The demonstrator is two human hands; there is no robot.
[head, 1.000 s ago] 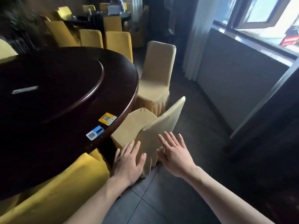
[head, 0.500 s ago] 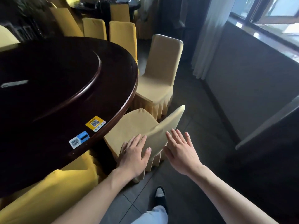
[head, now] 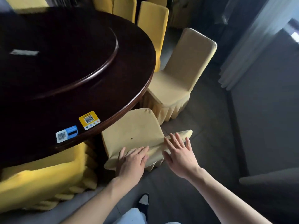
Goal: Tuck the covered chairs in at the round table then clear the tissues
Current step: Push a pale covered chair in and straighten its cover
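A beige covered chair (head: 134, 131) stands at the near edge of the dark round table (head: 113, 101), its seat partly under the rim. My left hand (head: 131, 162) lies flat on the top of its backrest, fingers spread. My right hand (head: 179, 152) rests against the right part of the same backrest, fingers apart. Neither hand grips. A second beige covered chair (head: 182, 73) stands farther back, its seat front at the table rim. A white strip, perhaps a tissue (head: 24, 52), lies blurred on the turntable (head: 77, 65).
A bright yellow covered chair (head: 40, 180) is tucked under the table at lower left. More yellow chairs (head: 152, 18) stand behind. Two QR stickers (head: 89, 119) sit on the table rim. A grey wall and curtain (head: 252, 46) close the right side. My shoe (head: 144, 199) is on the tiled floor.
I have stepped closer and both hands have come onto the backrest of the near beige chair. The chair has slid toward the table, its seat going under the rim.
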